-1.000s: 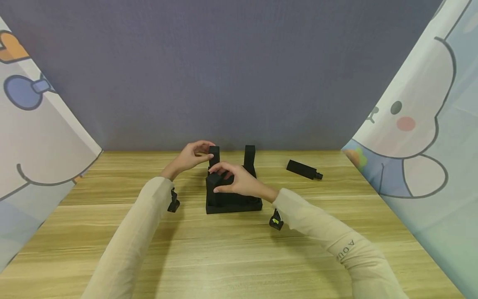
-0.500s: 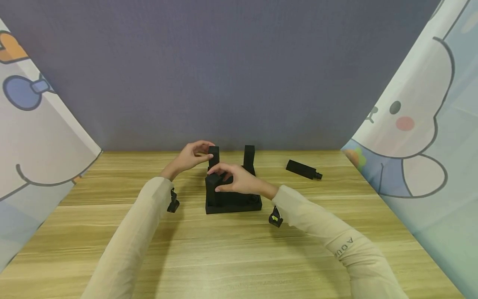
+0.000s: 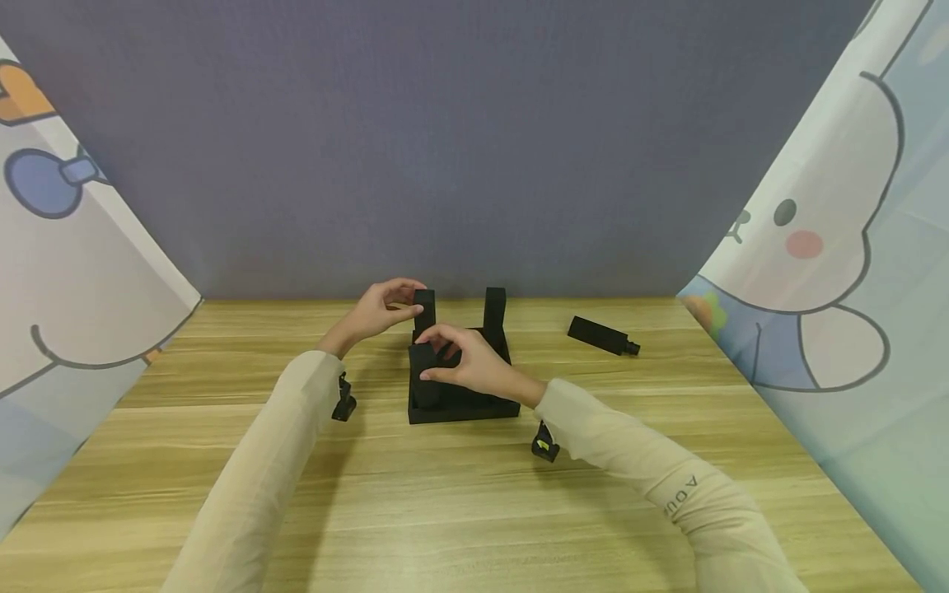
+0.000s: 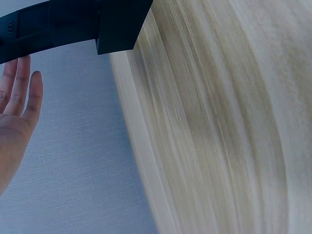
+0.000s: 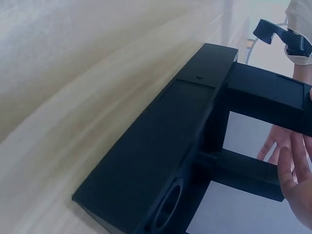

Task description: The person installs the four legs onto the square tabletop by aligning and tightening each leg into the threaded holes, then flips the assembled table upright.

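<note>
A black rectangular base frame (image 3: 463, 412) lies on the table with square black posts standing on it. My left hand (image 3: 374, 311) holds the top of the back left post (image 3: 426, 313) between thumb and fingers. Around the upper end of the front left post (image 3: 424, 371) curl the thumb and fingers of my right hand (image 3: 474, 361). In the right wrist view, this front post (image 5: 263, 90) stands against the base (image 5: 151, 146), and a round hole shows in an otherwise bare corner. The left wrist view shows left-hand fingers (image 4: 22, 87) behind the post (image 4: 58, 27).
A third post (image 3: 494, 311) stands at the base's back right corner. To the right, a loose black post (image 3: 599, 336) with a narrower threaded-looking end lies on the wooden table (image 3: 445, 511). A grey panel (image 3: 445, 148) rises behind, with printed cloths at both sides.
My right hand has turned slightly, and the front left post has rotated with it, its flat side now facing front. The left hand stays at the back left post.
</note>
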Tool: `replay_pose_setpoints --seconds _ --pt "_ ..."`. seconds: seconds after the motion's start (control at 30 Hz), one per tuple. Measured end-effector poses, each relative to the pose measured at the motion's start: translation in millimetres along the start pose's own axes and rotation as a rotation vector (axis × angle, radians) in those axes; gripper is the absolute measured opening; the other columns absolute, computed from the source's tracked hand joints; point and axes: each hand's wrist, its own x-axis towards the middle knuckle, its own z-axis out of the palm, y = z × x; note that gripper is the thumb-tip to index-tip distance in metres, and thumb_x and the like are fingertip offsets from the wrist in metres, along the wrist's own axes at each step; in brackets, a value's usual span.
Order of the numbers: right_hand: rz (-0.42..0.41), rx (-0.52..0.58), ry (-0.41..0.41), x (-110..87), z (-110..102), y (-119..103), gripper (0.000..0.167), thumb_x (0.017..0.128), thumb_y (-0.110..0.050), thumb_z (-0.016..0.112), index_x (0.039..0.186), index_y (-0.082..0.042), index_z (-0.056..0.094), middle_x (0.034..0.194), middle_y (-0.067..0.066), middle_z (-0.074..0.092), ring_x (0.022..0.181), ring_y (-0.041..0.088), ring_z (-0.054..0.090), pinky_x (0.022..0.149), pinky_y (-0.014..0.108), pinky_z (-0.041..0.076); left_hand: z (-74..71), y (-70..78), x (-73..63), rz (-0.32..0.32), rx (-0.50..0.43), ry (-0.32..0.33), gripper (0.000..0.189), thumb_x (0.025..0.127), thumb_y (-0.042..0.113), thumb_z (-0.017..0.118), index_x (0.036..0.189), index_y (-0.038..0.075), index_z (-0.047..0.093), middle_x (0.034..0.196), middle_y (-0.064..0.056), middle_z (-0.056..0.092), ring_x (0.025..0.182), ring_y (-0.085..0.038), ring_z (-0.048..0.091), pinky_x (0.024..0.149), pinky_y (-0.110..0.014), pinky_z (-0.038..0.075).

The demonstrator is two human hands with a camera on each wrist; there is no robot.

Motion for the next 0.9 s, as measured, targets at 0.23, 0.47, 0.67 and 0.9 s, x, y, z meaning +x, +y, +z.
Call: replay_pose_setpoints --seconds 0.23,0.47,0.67,0.9 --pt "-0.016 -0.007 -0.106 3.4 -9.5 -2.0 0.045 0.079 -0.019 0.072 0.120 -0.013 0.053 0.113 0.001 0.058 0.099 0.012 0.054 0.082 0.031 0.049 -0.2 0.8 -0.1 0.001 0.004 0.001 0.040 0.089 0.009 0.059 0.127 0.000 0.048 0.118 -0.023 0.054 0.110 -0.036 0.052 0.092 -0.050 0.044" --pt "-0.023 0.002 -0.190 8.0 -18.5 -3.4 0.044 0.082 -0.014 0.069 0.123 -0.011 0.052 0.120 0.004 0.056 0.105 0.015 0.054 0.086 0.036 0.049 -1.2 1.2 -0.6 -0.003 0.022 -0.001 0.041 0.089 0.010 0.058 0.128 0.001 0.048 0.119 -0.023 0.053 0.110 -0.035 0.052 0.093 -0.050 0.043" --pt "-0.017 0.001 -0.150 6.1 -16.4 -4.4 0.042 0.082 -0.014 0.069 0.120 -0.010 0.054 0.114 0.005 0.059 0.101 0.017 0.055 0.084 0.039 0.050 -1.4 1.9 -1.0 0.001 0.017 -0.005 0.041 0.089 0.010 0.058 0.128 0.000 0.048 0.118 -0.023 0.054 0.110 -0.035 0.052 0.092 -0.050 0.043" --pt "-0.032 -0.040 -0.022 0.6 -7.7 -2.7 0.042 0.077 -0.019 0.074 0.114 -0.013 0.057 0.109 0.001 0.061 0.091 0.015 0.058 0.077 0.032 0.051 -1.5 0.5 -1.0 0.006 0.022 -0.001 0.041 0.089 0.010 0.058 0.128 0.001 0.048 0.120 -0.023 0.052 0.111 -0.035 0.051 0.093 -0.050 0.042"
